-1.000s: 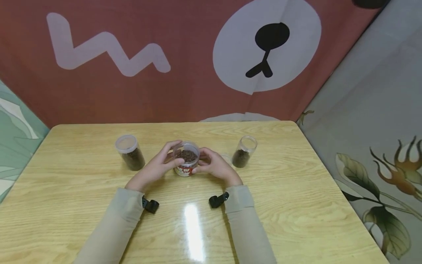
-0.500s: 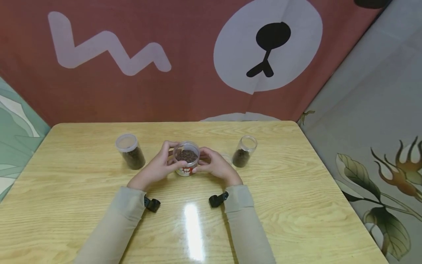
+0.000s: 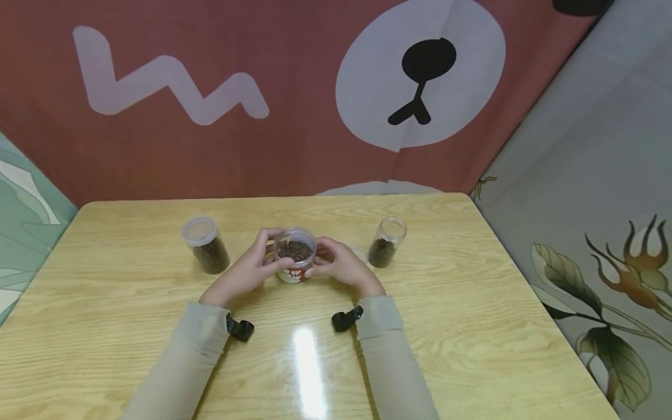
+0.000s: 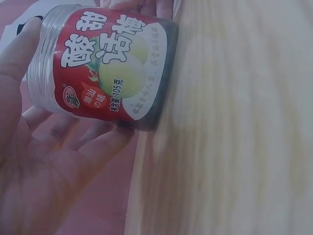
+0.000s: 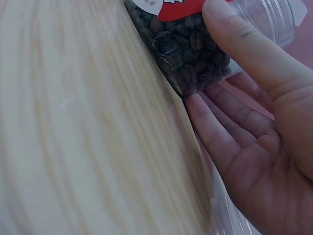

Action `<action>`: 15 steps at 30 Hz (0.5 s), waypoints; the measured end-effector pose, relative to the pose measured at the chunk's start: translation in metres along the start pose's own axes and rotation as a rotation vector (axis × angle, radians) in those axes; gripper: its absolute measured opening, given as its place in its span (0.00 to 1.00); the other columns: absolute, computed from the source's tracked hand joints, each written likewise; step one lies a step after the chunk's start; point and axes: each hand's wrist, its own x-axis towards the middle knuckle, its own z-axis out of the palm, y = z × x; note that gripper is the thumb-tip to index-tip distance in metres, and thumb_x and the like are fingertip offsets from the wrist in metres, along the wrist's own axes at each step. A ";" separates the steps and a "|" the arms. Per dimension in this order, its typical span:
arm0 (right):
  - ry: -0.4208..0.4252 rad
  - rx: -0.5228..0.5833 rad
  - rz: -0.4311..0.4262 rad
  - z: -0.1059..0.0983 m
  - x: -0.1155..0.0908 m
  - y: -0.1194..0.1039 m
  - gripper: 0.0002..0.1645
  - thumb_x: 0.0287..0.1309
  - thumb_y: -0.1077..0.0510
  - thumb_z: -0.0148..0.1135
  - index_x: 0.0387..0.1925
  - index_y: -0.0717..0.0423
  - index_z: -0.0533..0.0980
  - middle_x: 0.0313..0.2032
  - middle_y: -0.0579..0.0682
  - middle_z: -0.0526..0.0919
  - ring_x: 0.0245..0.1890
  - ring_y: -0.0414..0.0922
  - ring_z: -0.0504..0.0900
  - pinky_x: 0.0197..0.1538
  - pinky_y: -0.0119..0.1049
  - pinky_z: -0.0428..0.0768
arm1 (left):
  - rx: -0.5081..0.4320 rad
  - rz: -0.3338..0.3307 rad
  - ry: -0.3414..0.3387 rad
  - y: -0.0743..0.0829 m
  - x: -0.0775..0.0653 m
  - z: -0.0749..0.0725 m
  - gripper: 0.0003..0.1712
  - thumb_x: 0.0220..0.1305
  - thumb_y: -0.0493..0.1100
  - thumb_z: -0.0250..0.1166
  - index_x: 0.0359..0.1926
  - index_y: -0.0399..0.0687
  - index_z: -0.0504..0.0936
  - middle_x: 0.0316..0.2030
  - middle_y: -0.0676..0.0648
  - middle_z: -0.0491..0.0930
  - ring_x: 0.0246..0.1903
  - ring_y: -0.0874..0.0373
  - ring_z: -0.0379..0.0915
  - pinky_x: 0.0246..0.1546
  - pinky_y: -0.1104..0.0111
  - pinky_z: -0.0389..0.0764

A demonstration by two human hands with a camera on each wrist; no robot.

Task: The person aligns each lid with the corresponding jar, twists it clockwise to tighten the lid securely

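A clear plastic jar [image 3: 296,275] with a red label stands upright and uncovered in the middle of the table, holding dark brown beans that look like coffee beans. My left hand [image 3: 245,275] grips its left side, with the thumb at the front near the rim and the fingers behind. From the right, my right hand [image 3: 343,265] holds the same jar between thumb and fingers. In the left wrist view the printed label of the jar [image 4: 107,63] faces the camera. Beans show through the wall of the jar [image 5: 195,54] in the right wrist view.
A taller jar [image 3: 212,252] of dark contents with a whitish lid stands to the left. On the right is a narrower clear jar [image 3: 382,251], uncovered and partly filled with dark contents. A clear round lid-like piece [image 3: 360,253] lies beside it, partly hidden by my right hand.
Both hands stay on the red-labelled jar, which keeps its place on the table. Only the head view has shifted slightly.
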 end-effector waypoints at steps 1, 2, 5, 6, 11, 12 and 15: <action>0.003 -0.001 -0.003 0.000 0.000 0.000 0.34 0.54 0.64 0.77 0.63 0.57 0.75 0.60 0.50 0.79 0.65 0.49 0.75 0.67 0.34 0.73 | 0.004 0.005 0.000 0.000 0.001 0.000 0.39 0.72 0.53 0.63 0.73 0.52 0.52 0.77 0.44 0.49 0.76 0.39 0.48 0.72 0.46 0.61; 0.006 -0.001 -0.006 -0.001 0.001 -0.001 0.34 0.54 0.64 0.77 0.63 0.57 0.75 0.60 0.51 0.79 0.65 0.49 0.75 0.66 0.34 0.73 | 0.011 0.011 0.001 -0.001 0.002 -0.001 0.40 0.72 0.53 0.64 0.74 0.52 0.51 0.77 0.44 0.49 0.75 0.38 0.49 0.72 0.46 0.61; 0.013 -0.006 -0.016 -0.001 0.002 -0.001 0.35 0.54 0.65 0.77 0.63 0.58 0.75 0.60 0.52 0.79 0.65 0.49 0.75 0.66 0.34 0.74 | 0.057 0.027 0.003 -0.001 0.003 -0.002 0.44 0.72 0.53 0.64 0.78 0.52 0.49 0.77 0.42 0.50 0.74 0.37 0.52 0.70 0.43 0.63; 0.015 -0.005 -0.015 -0.001 0.002 -0.001 0.35 0.53 0.65 0.77 0.63 0.57 0.75 0.60 0.51 0.79 0.64 0.48 0.75 0.66 0.33 0.74 | 0.074 0.031 0.004 -0.001 0.004 -0.002 0.45 0.71 0.53 0.64 0.79 0.53 0.49 0.77 0.41 0.50 0.74 0.36 0.53 0.70 0.43 0.63; 0.006 0.005 -0.020 -0.001 0.002 -0.001 0.36 0.53 0.66 0.77 0.63 0.59 0.74 0.60 0.53 0.79 0.64 0.48 0.76 0.65 0.33 0.74 | 0.120 0.047 0.020 0.000 0.004 -0.002 0.45 0.70 0.52 0.66 0.79 0.53 0.52 0.75 0.39 0.51 0.71 0.36 0.58 0.65 0.43 0.70; 0.004 0.008 -0.022 -0.001 0.002 -0.001 0.36 0.53 0.66 0.77 0.63 0.59 0.74 0.60 0.53 0.79 0.64 0.49 0.76 0.65 0.34 0.74 | 0.120 0.047 0.024 0.001 0.005 -0.002 0.45 0.69 0.51 0.67 0.79 0.53 0.53 0.75 0.39 0.52 0.70 0.36 0.59 0.65 0.44 0.71; -0.001 0.008 -0.020 0.000 0.001 0.001 0.35 0.53 0.66 0.76 0.63 0.59 0.74 0.60 0.54 0.79 0.64 0.50 0.76 0.66 0.34 0.74 | 0.119 0.045 0.035 0.001 0.005 0.000 0.44 0.68 0.50 0.68 0.77 0.53 0.55 0.74 0.40 0.54 0.69 0.37 0.62 0.63 0.45 0.73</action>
